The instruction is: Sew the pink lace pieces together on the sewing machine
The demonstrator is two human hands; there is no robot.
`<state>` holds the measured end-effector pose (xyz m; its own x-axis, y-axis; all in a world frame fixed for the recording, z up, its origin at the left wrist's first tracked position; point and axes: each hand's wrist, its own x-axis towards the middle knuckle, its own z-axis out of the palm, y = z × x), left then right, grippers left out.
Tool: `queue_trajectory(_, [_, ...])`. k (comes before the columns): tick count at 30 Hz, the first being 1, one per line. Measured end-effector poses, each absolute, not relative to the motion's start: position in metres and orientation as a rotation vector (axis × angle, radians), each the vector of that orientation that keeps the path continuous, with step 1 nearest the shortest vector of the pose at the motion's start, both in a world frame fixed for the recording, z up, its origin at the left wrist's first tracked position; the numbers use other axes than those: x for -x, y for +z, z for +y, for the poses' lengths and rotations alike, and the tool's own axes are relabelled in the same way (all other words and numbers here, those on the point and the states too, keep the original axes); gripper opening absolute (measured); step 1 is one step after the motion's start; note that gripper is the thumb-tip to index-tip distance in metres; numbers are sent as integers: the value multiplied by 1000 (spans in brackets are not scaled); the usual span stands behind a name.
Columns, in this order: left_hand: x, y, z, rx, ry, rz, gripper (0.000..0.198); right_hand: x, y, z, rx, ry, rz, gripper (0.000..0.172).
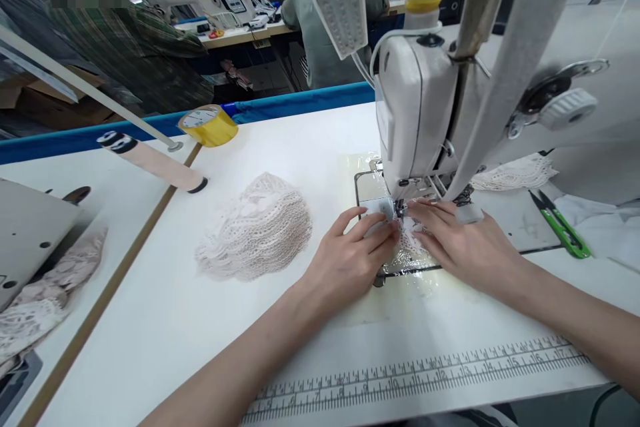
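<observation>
A small piece of white lace (413, 237) lies under the needle area of a white sewing machine (417, 107). My left hand (353, 257) rests left of the presser foot (399, 207), fingers spread, the tips on the metal plate by the lace edge. From the other side, my right hand (467, 247) lies over the lace with its fingers stretched out flat and the thumb apart. Its fingertips are partly hidden behind the machine head. To the left sits a fanned pile of lace pieces (257, 230). More lace (517, 172) lies behind the right hand.
Green thread snips (565, 230) lie at the right beside white cloth (605, 227). Yellow tape (210, 125) and a pink roll (160, 165) stand at the back left. A ruler strip (415, 377) runs along the front edge. Two people sit beyond, by other machines (200, 0).
</observation>
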<state>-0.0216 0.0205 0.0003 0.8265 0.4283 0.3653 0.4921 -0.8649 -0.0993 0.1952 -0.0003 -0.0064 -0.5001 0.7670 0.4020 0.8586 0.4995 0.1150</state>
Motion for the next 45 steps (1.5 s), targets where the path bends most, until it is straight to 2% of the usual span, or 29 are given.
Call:
queue_trajectory(10, [21,-1,20,2797,-564,-732,31,-194,-8,-4,1356,-509,-2486,35])
queue_trajectory(14, [21,0,20,2775,-554,-751,32,-195,-9,-6,1233,-554,-2466,28])
queue_trajectory(21, [19,0,16,2691,-554,-762,30,-197,-10,-11,1023,-372,-2449,25])
queue_trajectory(45, [17,-3,21,2638,-521,-840,26,-199,-12,-7,1098,-374,-2453,29])
